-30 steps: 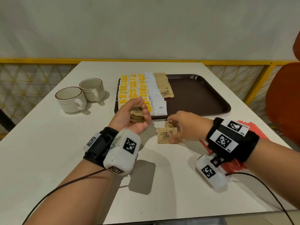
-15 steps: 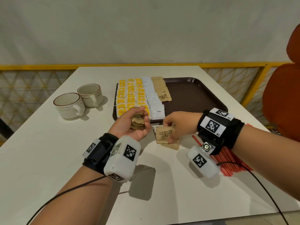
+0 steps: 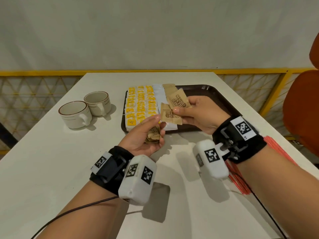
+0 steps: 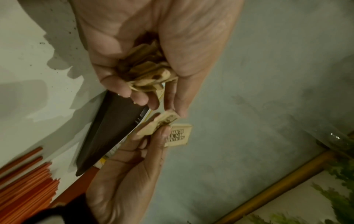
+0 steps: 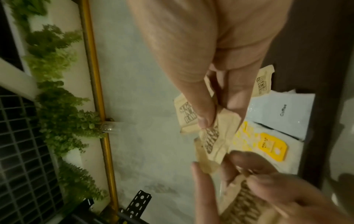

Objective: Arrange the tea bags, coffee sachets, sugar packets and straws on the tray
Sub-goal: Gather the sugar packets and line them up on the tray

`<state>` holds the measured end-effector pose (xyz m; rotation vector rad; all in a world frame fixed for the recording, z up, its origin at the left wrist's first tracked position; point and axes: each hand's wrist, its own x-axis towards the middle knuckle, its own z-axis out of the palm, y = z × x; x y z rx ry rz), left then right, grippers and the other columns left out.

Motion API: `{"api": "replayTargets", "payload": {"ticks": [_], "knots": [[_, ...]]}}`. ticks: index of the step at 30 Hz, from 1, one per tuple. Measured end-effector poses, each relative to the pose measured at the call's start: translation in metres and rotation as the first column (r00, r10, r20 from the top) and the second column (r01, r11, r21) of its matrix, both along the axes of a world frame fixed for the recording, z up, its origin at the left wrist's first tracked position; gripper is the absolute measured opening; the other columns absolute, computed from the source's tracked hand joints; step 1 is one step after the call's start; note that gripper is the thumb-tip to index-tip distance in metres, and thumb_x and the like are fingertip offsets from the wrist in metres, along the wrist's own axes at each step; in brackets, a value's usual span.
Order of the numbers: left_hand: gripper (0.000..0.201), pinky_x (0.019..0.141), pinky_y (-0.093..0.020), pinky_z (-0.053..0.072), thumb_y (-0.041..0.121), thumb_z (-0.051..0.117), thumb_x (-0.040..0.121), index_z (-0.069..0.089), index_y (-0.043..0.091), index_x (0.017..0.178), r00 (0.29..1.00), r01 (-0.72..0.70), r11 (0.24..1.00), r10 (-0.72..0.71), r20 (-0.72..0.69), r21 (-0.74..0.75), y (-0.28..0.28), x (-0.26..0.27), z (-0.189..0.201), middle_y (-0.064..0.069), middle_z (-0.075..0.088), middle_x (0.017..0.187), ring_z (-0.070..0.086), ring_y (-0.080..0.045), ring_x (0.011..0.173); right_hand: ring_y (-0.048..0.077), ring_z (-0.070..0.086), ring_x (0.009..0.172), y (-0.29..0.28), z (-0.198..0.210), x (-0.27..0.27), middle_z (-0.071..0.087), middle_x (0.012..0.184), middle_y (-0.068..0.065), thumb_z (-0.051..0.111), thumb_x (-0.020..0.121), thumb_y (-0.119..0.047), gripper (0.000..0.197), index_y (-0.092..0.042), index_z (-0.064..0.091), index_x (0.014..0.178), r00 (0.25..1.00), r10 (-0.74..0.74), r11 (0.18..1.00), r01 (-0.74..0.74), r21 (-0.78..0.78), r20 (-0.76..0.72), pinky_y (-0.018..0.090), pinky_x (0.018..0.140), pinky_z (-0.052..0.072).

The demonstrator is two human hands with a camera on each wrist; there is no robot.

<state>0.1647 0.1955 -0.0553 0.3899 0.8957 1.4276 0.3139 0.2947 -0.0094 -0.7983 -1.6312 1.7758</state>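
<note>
My left hand (image 3: 158, 129) is palm up just in front of the tray and grips a stack of brown sugar packets (image 3: 153, 135), whose edges show in the left wrist view (image 4: 147, 72). My right hand (image 3: 179, 114) pinches two more brown sugar packets (image 3: 170, 115) between thumb and fingers, right above the left hand's fingertips; their print shows in the right wrist view (image 5: 216, 136). On the brown tray (image 3: 215, 97) lie rows of yellow tea bags (image 3: 139, 104), a column of white coffee sachets (image 3: 159, 95) and a column of sugar packets (image 3: 168, 87). Red straws (image 3: 276, 149) lie on the table at the right.
Two cream cups (image 3: 76, 112) stand on the white table left of the tray. The tray's right half is bare. An orange chair (image 3: 302, 109) is at the right, and a yellow railing (image 3: 51, 73) runs behind the table.
My right hand has picked two sugar packets off the table and raised them to the left hand's fingertips. The left hand has kept its stack and stayed near the tray's front edge.
</note>
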Motion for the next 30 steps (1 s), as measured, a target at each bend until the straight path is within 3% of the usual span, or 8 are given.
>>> {"api": "replayTargets", "payload": {"ticks": [3,8,12,16,20,27,30], "knots": [[0.018,0.053,-0.021,0.046,0.025,0.070,0.074,0.063,0.022,0.091,0.998,-0.019,1.000,0.020,-0.052,0.014,0.000,0.003,-0.002,-0.001,0.063,0.077,0.054,-0.011,0.063,0.020,0.072,0.080,-0.004,-0.013,-0.010,0.073,0.090,0.012,0.064,0.082,0.007,0.015,-0.001,0.065,0.094,0.994,-0.081,0.997,0.079,-0.021,-0.072,0.027,0.067,0.059],[0.018,0.052,-0.022,0.046,0.016,0.071,0.076,0.062,0.020,0.091,0.981,-0.033,0.999,0.039,-0.189,0.037,0.002,0.003,-0.007,-0.002,0.063,0.080,0.057,-0.010,0.062,0.024,0.072,0.085,-0.010,-0.029,-0.014,0.072,0.099,0.016,0.059,0.087,0.006,0.020,0.003,0.063,0.106,0.986,-0.050,0.992,0.030,-0.125,-0.158,0.033,0.071,0.060],[0.009,0.049,-0.021,0.046,0.011,0.059,0.090,0.063,0.020,0.090,0.973,-0.078,0.997,0.081,-0.216,0.020,0.003,0.005,-0.006,-0.004,0.065,0.077,0.056,-0.011,0.057,0.026,0.070,0.093,-0.012,-0.028,-0.009,0.071,0.104,0.015,0.049,0.097,-0.006,0.018,-0.001,0.060,0.110,0.987,-0.031,0.994,0.015,-0.105,-0.157,0.035,0.070,0.060],[0.011,0.046,-0.021,0.041,0.012,0.054,0.092,0.060,0.018,0.086,0.968,-0.073,0.997,0.061,-0.245,-0.040,0.002,-0.002,-0.003,-0.005,0.064,0.072,0.052,-0.012,0.055,0.023,0.065,0.094,-0.005,-0.025,0.001,0.068,0.105,0.011,0.042,0.101,-0.018,0.023,-0.009,0.062,0.108,0.986,-0.061,0.990,0.040,-0.135,-0.157,0.031,0.066,0.058],[0.009,0.048,-0.021,0.042,0.011,0.056,0.092,0.060,0.018,0.095,0.956,-0.027,0.998,0.007,-0.294,-0.064,0.002,-0.008,-0.003,-0.004,0.063,0.073,0.052,-0.012,0.057,0.015,0.066,0.082,-0.006,-0.026,0.006,0.069,0.097,0.010,0.047,0.097,-0.005,0.020,-0.001,0.062,0.109,0.992,0.011,1.000,-0.013,-0.015,-0.125,0.022,0.065,0.055],[0.008,0.049,-0.022,0.045,0.013,0.060,0.091,0.059,0.020,0.089,0.954,-0.096,0.995,0.084,-0.288,-0.028,0.002,-0.012,-0.005,-0.005,0.066,0.078,0.057,-0.013,0.059,0.016,0.069,0.075,-0.005,-0.029,0.007,0.068,0.097,0.015,0.055,0.089,0.004,0.020,-0.002,0.059,0.108,0.988,-0.010,1.000,0.011,0.003,-0.156,0.024,0.060,0.057],[0.006,0.049,-0.021,0.043,0.014,0.061,0.090,0.058,0.020,0.091,0.944,-0.110,0.994,0.100,-0.313,-0.014,0.002,-0.013,-0.005,-0.006,0.066,0.081,0.056,-0.012,0.057,0.020,0.068,0.081,-0.006,-0.030,0.006,0.068,0.100,0.015,0.056,0.088,0.005,0.022,-0.004,0.061,0.108,0.989,0.012,0.999,-0.007,0.038,-0.146,0.028,0.069,0.058]]}}
